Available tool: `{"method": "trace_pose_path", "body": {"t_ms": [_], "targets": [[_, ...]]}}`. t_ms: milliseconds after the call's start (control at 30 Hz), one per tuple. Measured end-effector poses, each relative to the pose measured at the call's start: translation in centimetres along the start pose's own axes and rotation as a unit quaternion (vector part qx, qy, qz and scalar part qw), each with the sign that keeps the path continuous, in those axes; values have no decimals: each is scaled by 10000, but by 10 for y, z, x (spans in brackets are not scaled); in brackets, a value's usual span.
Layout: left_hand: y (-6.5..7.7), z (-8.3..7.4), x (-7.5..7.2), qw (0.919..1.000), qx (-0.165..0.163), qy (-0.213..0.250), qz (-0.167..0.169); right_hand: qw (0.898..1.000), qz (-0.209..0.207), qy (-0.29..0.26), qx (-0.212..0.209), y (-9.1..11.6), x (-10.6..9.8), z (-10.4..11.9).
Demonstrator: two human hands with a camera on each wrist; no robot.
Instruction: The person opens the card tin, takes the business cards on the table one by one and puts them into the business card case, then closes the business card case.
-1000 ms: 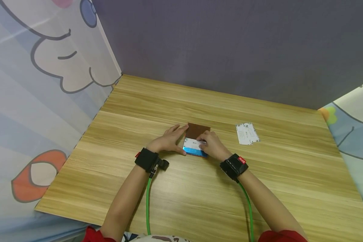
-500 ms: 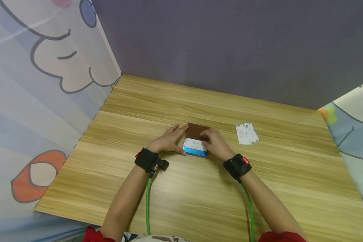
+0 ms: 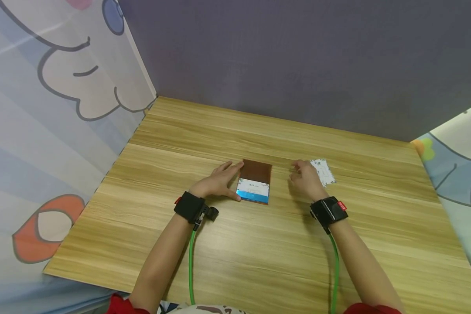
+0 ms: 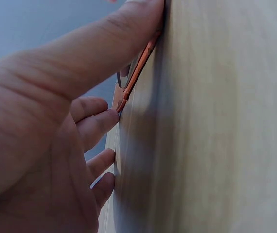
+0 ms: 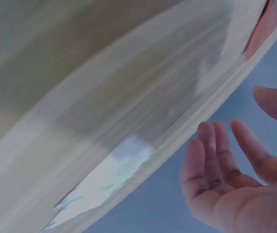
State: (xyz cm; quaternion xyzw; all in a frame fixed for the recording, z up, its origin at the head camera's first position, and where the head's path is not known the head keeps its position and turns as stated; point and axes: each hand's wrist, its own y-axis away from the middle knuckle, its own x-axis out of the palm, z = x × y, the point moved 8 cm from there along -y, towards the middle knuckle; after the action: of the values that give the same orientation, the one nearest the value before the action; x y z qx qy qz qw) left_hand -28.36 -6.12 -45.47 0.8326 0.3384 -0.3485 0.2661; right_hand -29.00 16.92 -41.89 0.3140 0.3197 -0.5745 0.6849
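A flat brown case (image 3: 257, 169) with orange edges lies on the wooden table. Across its lower part sits a white printed card (image 3: 253, 186), with a shiny blue strip (image 3: 252, 196) below it. My left hand (image 3: 216, 182) rests at the case's left side, thumb and index finger spread along the edge. Up in the air to the right, my right hand (image 3: 307, 179) holds nothing, its fingers loosely bent. It is nearest to a second white card (image 3: 325, 171) with a patterned border, and hides that card's left part in the head view.
The wooden table (image 3: 377, 218) carries these things. A grey panel (image 3: 282, 65) rises behind its far edge. Cartoon-printed cloth (image 3: 82, 152) hangs at the left. A green cable (image 3: 191, 270) runs from each wrist band toward the body.
My right hand has left the card on the case and moved right, to beside the second card. The left hand stays at the case's edge.
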Motion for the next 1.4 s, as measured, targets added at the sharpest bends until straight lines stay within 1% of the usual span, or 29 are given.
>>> {"method": "trace_pose_path", "body": {"t_ms": [267,400,500,600,700,867,1000,1167,1400], "targets": [[1,-2,0,10000,31,-86,17,9980,-83,324,528,3,-22,-33],[1,-3,-1,10000,15,-91,18,9964,-172,367,745,5,-31,-42],[1,-2,0,10000,10,-76,14,9942,-139,500,937,6,-33,-47],[1,-2,-1,10000,41,-63,-12,9903,-32,746,1173,7,-34,-55],[0,-1,0,10000,49,-39,-16,9838,166,1137,1373,7,-33,-62],[-1,0,0,10000,37,1,5,9759,550,1378,1598,7,-28,-70],[-1,1,1,10000,25,18,9,9760,605,1510,1445,6,-25,-68],[-1,1,1,10000,22,33,1,9804,558,1488,1162,4,-20,-61],[-1,1,0,10000,14,67,-3,9849,515,1413,853,5,-8,-41]]}}
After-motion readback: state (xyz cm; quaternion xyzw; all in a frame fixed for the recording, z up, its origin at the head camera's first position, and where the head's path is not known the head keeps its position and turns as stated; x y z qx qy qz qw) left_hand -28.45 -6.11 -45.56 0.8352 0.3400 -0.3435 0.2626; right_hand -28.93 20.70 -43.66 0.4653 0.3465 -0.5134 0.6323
